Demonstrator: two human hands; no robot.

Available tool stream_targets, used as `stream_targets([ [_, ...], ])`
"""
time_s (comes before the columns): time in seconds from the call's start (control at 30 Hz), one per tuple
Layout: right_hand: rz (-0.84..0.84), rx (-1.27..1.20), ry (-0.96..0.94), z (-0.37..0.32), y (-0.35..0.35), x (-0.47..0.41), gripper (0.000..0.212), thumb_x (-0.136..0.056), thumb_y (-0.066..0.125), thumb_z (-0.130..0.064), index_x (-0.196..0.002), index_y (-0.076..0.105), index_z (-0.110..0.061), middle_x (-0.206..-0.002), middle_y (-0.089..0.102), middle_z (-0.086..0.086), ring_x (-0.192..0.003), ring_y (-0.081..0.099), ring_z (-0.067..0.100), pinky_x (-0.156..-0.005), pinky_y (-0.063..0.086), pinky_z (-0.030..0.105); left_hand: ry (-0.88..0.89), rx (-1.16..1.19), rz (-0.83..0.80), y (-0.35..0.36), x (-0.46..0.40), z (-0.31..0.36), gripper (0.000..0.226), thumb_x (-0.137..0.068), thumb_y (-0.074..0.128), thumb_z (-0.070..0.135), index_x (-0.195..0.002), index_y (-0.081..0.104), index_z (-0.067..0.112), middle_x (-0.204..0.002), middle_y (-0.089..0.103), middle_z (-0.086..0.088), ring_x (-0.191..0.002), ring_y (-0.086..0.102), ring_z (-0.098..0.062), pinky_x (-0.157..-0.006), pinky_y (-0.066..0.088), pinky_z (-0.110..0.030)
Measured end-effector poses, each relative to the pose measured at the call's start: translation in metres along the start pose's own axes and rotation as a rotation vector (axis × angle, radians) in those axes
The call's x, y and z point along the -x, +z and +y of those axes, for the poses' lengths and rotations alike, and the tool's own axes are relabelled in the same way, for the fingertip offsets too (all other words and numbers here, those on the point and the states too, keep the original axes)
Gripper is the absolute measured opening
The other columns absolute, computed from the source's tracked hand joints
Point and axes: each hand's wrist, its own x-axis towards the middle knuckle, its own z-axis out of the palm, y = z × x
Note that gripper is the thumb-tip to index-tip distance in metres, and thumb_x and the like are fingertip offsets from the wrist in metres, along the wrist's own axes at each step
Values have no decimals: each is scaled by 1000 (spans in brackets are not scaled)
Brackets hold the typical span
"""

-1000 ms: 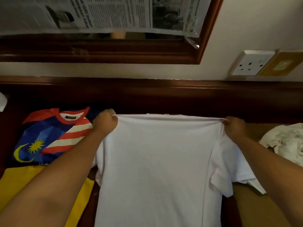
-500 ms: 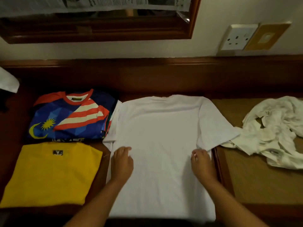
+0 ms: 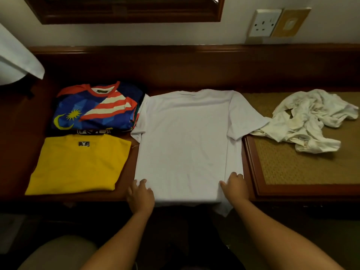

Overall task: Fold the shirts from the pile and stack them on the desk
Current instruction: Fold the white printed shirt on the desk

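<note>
Two hands press flat, fingers relaxed, on the white shirt's point(image 3: 187, 145) hem: left hand point(image 3: 139, 197) at 7 o'clock, right hand point(image 3: 234, 189) at 5. It lies mid-tabletop point(image 3: 124, 184), collar toward 12, long axis 12-to-6.

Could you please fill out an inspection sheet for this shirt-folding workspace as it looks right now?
Surface: dark wooden desk, woven mat inset at right.
Job's things: white T-shirt spread flat, hem over the front edge; folded yellow shirt; folded flag-print shirt behind it; crumpled white pile on the mat.
Clutter: white cloth at far left.
Hands: left hand and right hand rest on the T-shirt's lower corners.
Cables: nothing seen.
Surroundings: wall socket, wooden frame.
</note>
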Motion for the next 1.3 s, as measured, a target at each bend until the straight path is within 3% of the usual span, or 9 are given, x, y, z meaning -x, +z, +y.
stream_targets([
  [0.2, -31, -2, 85, -7, -1, 1, 19, -94, 47, -12, -109, 54, -3, -113, 53, 14, -103, 55, 29, -75, 42, 31, -223, 51, -12, -8, -3, -1, 52, -94, 56, 16, -141, 38, 7, -143, 39, -17, -132, 37, -34, -103, 40, -44],
  [0.33, -53, -534, 284, 5, -14, -7, 11, -88, 48, -1, -96, 55, 0, -99, 57, 20, -91, 57, 34, -72, 41, 32, -243, 49, -72, -9, -20, -11, 27, -95, 53, 16, -117, 58, 1, -122, 58, -20, -115, 53, -36, -93, 48, -45],
  [0.5, -110, -1270, 588, 39, -42, -15, 23, -87, 42, 2, -89, 65, -1, -92, 66, 20, -85, 63, 36, -83, 54, 47, -271, 496, 31, -18, -30, -30, 31, -92, 54, 7, -116, 53, -12, -122, 55, -31, -114, 52, -45, -96, 41, -47],
  [0.6, -85, -1038, 436, 63, -52, -22, 22, -98, 51, -24, -105, 62, -6, -102, 64, 14, -94, 60, 32, -87, 50, 44, -332, 555, 7, -24, -30, -40, 29, -94, 52, 9, -119, 50, -6, -124, 55, -28, -112, 52, -44, -95, 44, -49],
  [0.7, -31, -633, 304, 83, -49, -25, 20, -93, 54, -10, -110, 61, -2, -106, 62, 19, -94, 57, 33, -83, 48, 43, -343, 508, 7, -29, -31, -43, 28, -94, 53, 8, -119, 51, -6, -124, 55, -29, -112, 52, -46, -95, 44, -50],
  [0.83, 108, -414, 390, 89, -52, -21, 25, -82, 51, 6, -103, 63, -1, -109, 62, 21, -97, 58, 37, -80, 50, 39, -258, 371, -7, -31, -23, -35, 29, -92, 57, 8, -118, 52, -3, -124, 55, -27, -111, 52, -46, -92, 45, -50],
  [0.97, 132, -305, 232, 71, -42, -5, 33, -85, 50, 4, -116, 59, -3, -123, 52, 20, -110, 52, 36, -96, 47, 45, 49, -14, 26, -23, -7, -25, 48, -91, 61, 20, -136, 46, 12, -141, 43, -12, -127, 43, -31, -101, 44, -41],
  [1.07, 63, -199, 59, 58, -27, 7, 40, -90, 50, -5, -129, 55, -9, -134, 47, 14, -121, 46, 32, -103, 41, 43, 338, -196, -108, -12, -1, -16, 52, -96, 52, 29, -145, 37, 19, -152, 33, -6, -137, 33, -23, -108, 36, -35],
  [1.3, 14, -224, 59, 34, -26, 6, 40, -95, 48, -11, -135, 49, -8, -142, 40, 15, -127, 40, 33, -105, 38, 45, 341, -326, -205, -9, -2, 10, 52, -98, 46, 33, -146, 30, 20, -154, 26, -5, -139, 30, -23, -109, 34, -33],
])
